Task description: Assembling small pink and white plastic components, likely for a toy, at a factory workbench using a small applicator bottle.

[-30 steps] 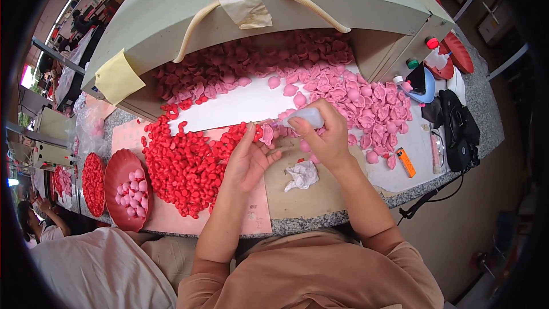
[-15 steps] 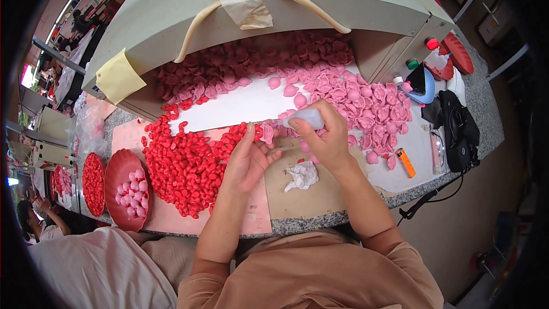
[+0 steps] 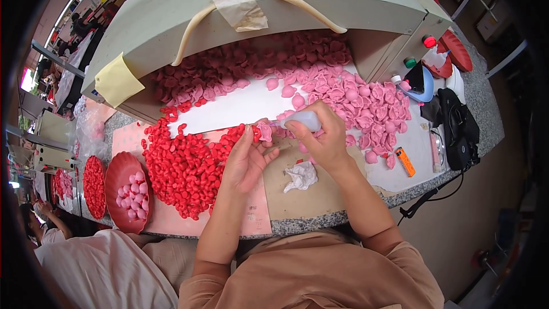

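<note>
Between the fingertips of my left hand [image 3: 243, 163] is a small pink cup-shaped piece with a wavy edge [image 3: 265, 132]. My right hand [image 3: 330, 144] is wrapped round a pale translucent squeeze bottle [image 3: 306, 119], tilted so its narrow tip points left at the pink piece. Whether the tip touches the piece I cannot tell. Left of my hands spreads a heap of small glossy red pieces [image 3: 183, 174]. Beyond my right hand lies a pile of similar pink pieces [image 3: 360, 103], some cup-shaped and some round. A crumpled white tissue [image 3: 301, 176] rests on the brown sheet [image 3: 303, 203] below my hands.
A grey metal hood [image 3: 320, 6] arches over the far side. At the left stand a red dish [image 3: 117, 209] holding pink balls and a tray of red pieces [image 3: 94, 186]. An orange lighter [image 3: 405, 162], a black pouch [image 3: 457, 129] and a blue container [image 3: 422, 94] lie right.
</note>
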A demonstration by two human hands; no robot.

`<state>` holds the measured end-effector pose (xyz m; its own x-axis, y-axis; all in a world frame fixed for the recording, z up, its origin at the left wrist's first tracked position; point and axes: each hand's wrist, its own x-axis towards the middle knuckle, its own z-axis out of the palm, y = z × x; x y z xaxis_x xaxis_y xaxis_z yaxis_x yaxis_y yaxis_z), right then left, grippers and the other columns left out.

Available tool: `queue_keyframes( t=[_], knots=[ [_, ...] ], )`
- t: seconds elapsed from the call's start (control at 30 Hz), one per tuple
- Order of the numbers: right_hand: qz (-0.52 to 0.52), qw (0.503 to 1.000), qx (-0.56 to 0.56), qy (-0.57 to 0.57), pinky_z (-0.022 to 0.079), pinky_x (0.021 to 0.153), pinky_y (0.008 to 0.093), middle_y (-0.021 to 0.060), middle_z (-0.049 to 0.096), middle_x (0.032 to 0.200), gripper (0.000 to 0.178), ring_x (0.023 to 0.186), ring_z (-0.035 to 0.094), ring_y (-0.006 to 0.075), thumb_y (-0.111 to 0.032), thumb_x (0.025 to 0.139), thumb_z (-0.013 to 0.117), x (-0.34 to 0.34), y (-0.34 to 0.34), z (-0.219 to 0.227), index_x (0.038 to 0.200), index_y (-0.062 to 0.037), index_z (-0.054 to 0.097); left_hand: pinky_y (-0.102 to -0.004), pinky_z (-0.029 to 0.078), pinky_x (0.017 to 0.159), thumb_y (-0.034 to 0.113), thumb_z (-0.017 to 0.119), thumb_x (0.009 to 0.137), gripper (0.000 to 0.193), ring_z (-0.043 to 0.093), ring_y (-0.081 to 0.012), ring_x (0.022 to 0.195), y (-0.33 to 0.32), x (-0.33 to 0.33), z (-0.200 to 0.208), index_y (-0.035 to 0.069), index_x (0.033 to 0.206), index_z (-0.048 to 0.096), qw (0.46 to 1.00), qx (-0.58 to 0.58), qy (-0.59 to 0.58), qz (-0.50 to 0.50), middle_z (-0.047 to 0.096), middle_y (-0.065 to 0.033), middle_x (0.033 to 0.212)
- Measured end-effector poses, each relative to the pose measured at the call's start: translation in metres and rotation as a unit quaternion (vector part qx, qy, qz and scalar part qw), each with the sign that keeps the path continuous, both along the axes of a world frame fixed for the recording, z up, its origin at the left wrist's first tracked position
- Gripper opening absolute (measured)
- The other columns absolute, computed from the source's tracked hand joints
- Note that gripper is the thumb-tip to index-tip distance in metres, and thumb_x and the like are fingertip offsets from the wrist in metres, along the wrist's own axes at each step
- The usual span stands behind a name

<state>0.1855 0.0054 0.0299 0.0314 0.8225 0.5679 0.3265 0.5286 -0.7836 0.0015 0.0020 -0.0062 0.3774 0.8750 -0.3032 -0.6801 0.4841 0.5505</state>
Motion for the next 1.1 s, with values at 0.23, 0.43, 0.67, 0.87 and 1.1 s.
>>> queue_keyframes(
  t=[0.23, 0.43, 0.67, 0.87, 1.1],
  knots=[
    [-0.002, 1.000, 0.014, 0.006, 0.043, 0.053, 0.0252, 0.0059, 0.060, 0.070, 0.018, 0.060, 0.058, 0.0120, -0.016, 0.080, 0.069, -0.001, -0.001, 0.001, 0.083, -0.0025, 0.057, -0.0356, 0.048, 0.085, 0.029, 0.048, 0.095, 0.041, 0.055, -0.0141, 0.095, -0.003, 0.001, 0.006, 0.006, 0.128, 0.045, 1.000, 0.026, 0.004, -0.001, 0.058, -0.0035, 0.107],
    [0.001, 1.000, -0.009, 0.011, 0.043, 0.053, 0.0255, 0.0062, 0.059, 0.071, 0.018, 0.060, 0.057, 0.0124, -0.015, 0.080, 0.069, 0.000, -0.002, 0.003, 0.083, -0.0027, 0.056, -0.0351, 0.046, 0.092, 0.026, 0.047, 0.096, 0.045, 0.053, -0.0159, 0.102, -0.003, 0.002, 0.006, 0.004, 0.134, 0.039, 0.998, 0.063, 0.004, -0.002, 0.055, -0.0060, 0.112],
    [-0.026, 0.999, 0.026, -0.014, 0.040, 0.052, 0.0274, 0.0065, 0.055, 0.069, 0.019, 0.058, 0.053, 0.0138, -0.015, 0.078, 0.070, 0.003, 0.000, 0.000, 0.082, -0.0026, 0.057, -0.0359, 0.043, 0.099, 0.020, 0.046, 0.096, 0.044, 0.051, -0.0197, 0.109, -0.003, 0.004, 0.010, 0.002, 0.135, 0.036, 0.997, 0.076, 0.005, 0.010, 0.052, -0.0086, 0.117],
    [-0.032, 0.998, 0.047, -0.015, 0.040, 0.052, 0.0274, 0.0070, 0.055, 0.071, 0.020, 0.059, 0.053, 0.0148, -0.015, 0.077, 0.071, 0.002, 0.000, 0.000, 0.082, -0.0022, 0.057, -0.0364, 0.039, 0.104, 0.015, 0.046, 0.096, 0.044, 0.049, -0.0218, 0.115, -0.002, 0.006, 0.009, 0.002, 0.136, 0.034, 0.996, 0.091, 0.002, 0.018, 0.050, -0.0104, 0.124],
    [-0.035, 0.998, 0.044, -0.019, 0.040, 0.053, 0.0281, 0.0069, 0.055, 0.072, 0.020, 0.060, 0.053, 0.0153, -0.015, 0.077, 0.071, 0.002, 0.000, -0.001, 0.082, -0.0021, 0.057, -0.0355, 0.037, 0.106, 0.011, 0.046, 0.095, 0.046, 0.045, -0.0242, 0.121, -0.001, 0.005, 0.007, 0.002, 0.137, 0.032, 0.994, 0.105, -0.002, 0.034, 0.039, -0.0137, 0.137]
  ],
)
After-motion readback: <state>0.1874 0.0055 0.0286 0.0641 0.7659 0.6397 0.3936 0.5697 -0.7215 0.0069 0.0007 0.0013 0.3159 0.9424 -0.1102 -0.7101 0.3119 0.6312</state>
